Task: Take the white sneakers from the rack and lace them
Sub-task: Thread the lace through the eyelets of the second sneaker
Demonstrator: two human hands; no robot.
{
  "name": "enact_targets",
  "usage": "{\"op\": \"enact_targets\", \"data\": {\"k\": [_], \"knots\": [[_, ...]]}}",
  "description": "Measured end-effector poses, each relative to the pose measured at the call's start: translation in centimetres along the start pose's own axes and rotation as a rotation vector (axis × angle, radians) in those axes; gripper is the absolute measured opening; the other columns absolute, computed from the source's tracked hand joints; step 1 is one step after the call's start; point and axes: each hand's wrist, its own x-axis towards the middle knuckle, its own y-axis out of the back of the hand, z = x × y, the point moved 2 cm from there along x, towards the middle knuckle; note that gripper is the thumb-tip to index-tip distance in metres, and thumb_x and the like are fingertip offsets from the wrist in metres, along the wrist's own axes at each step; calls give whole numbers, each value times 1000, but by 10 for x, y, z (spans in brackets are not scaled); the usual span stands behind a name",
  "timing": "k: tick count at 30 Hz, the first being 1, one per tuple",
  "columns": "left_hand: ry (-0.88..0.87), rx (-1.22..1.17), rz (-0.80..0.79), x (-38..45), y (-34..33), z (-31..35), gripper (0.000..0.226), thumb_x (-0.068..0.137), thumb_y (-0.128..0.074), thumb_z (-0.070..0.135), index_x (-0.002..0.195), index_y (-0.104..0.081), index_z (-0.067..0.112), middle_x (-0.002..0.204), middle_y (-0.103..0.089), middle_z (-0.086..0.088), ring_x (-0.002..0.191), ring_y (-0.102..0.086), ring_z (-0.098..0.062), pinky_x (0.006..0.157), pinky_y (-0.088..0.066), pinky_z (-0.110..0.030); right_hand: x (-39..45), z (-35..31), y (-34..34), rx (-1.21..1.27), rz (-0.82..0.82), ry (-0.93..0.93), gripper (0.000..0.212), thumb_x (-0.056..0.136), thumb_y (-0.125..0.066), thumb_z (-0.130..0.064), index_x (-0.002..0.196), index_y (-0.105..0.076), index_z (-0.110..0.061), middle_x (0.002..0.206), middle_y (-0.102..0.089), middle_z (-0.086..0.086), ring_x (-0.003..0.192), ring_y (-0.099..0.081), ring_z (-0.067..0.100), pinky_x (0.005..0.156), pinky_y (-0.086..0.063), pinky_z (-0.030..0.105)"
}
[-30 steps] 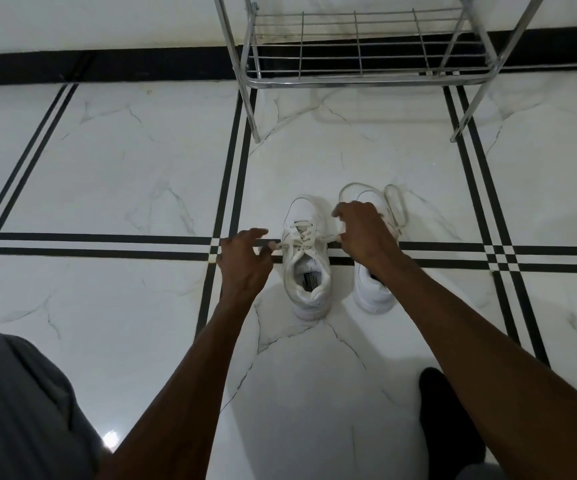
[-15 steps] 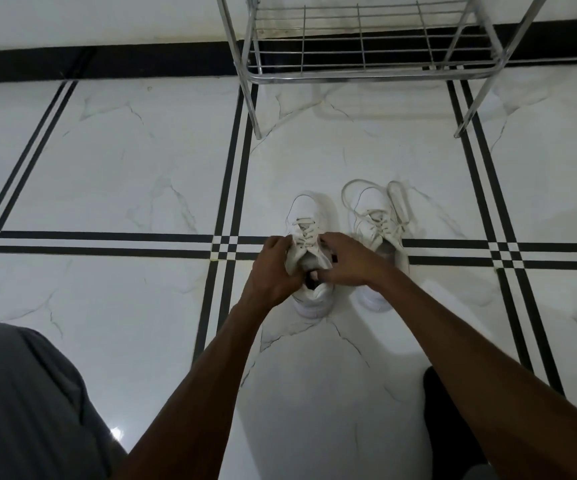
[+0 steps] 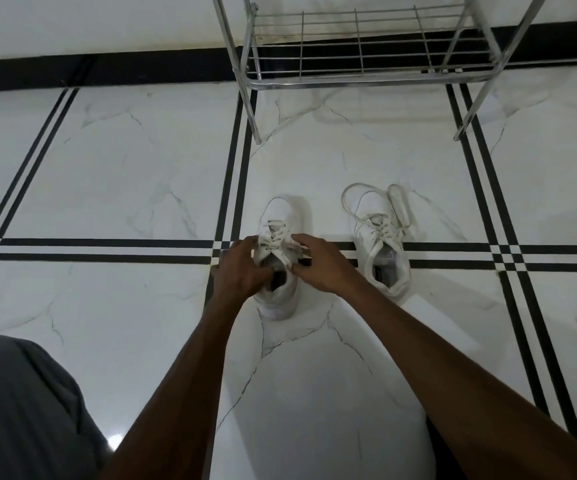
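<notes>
Two white sneakers stand side by side on the tiled floor, toes pointing away from me. The left sneaker (image 3: 282, 216) has its laces crossed through the eyelets, and both my hands sit over its tongue and opening. My left hand (image 3: 242, 270) pinches the lace at the shoe's left side. My right hand (image 3: 318, 263) pinches the lace at the right side. The right sneaker (image 3: 380, 244) stands apart, with its long lace ends looped loosely on the floor around its toe.
A chrome wire shoe rack (image 3: 360, 76) stands against the wall just beyond the sneakers, its bottom shelf bare. My grey-clad knee (image 3: 20, 410) fills the lower left corner. A dark foot (image 3: 443, 455) shows at the bottom right, under my right forearm.
A second ago my hands were spread apart, pulling the lace ends outward. They have since come together over the left sneaker's tongue and stay there, fingers working the lace.
</notes>
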Motion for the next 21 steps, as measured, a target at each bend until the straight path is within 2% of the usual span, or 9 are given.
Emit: {"op": "enact_targets", "data": {"k": [3, 6, 8, 10, 12, 14, 17, 19, 21], "knots": [[-52, 149, 84, 3, 6, 31, 76, 72, -68, 50, 142, -54, 25, 147, -53, -7, 141, -39, -41, 114, -29, -65, -3, 8, 33, 33, 177, 9, 31, 88, -68, -17, 118, -69, -11, 111, -75, 8, 98, -73, 19, 85, -59, 31], [-260, 37, 228, 2, -10, 78, 49, 78, -65, 36, 123, -68, 18, 125, -67, -5, 119, -58, -31, 104, -45, -52, -12, 18, 81, 118, 361, -46, 9, 88, -69, -18, 91, -74, -13, 86, -78, 4, 77, -76, 16, 71, -60, 30], [-255, -129, 124, 1, -37, 104, 31, 87, -67, 32, 108, -74, 11, 104, -74, -6, 96, -69, -22, 89, -57, -44, -22, 30, 113, 52, 503, -120, 14, 89, -69, -25, 87, -74, -12, 83, -78, 4, 74, -74, 16, 74, -59, 30], [-141, -297, -32, -1, -66, 121, 36, 89, -69, 41, 101, -75, 7, 94, -77, -6, 84, -74, -21, 81, -62, -42, -35, 44, 138, -51, 579, -213, 28, 91, -66, -31, 82, -74, -6, 78, -76, 9, 74, -71, 22, 72, -55, 29], [-89, -328, -79, 1, -92, 130, 52, 86, -67, 55, 96, -73, 5, 89, -77, -8, 84, -75, -24, 81, -62, -43, -45, 59, 150, -108, 545, -336, 47, 93, -63, -38, 61, -65, -4, 59, -65, 8, 61, -64, 22, 57, -42, 26], [-109, -215, -53, 2, -107, 136, 52, 88, -67, 56, 89, -71, 5, 90, -76, -13, 87, -72, -27, 80, -57, -36, -50, 70, 147, -125, 438, -436, 58, 92, -62, -48, 50, -51, -8, 50, -55, 6, 52, -56, 20, 50, -37, 27], [-155, -233, 37, 3, -113, 144, 48, 87, -74, 49, 101, -77, 3, 98, -77, -12, 94, -71, -24, 82, -53, -33, -50, 79, 132, 26, 358, -396, 49, 88, -65, -54, 79, -73, -7, 82, -75, 9, 79, -70, 23, 71, -53, 32], [-222, -263, 66, 3, -112, 148, 39, 87, -75, 42, 104, -79, 8, 101, -77, -9, 94, -71, -21, 87, -58, -37, -49, 79, 126, 33, 420, -308, 35, 89, -69, -42, 102, -77, -10, 99, -76, 4, 91, -69, 18, 80, -51, 28], [-264, -248, 67, 4, -110, 149, 22, 87, -73, 26, 99, -80, 9, 97, -78, -7, 91, -71, -19, 86, -58, -40, -47, 75, 124, 4, 478, -232, 24, 90, -71, -29, 104, -77, -11, 103, -78, 5, 94, -71, 18, 82, -52, 25]]}}
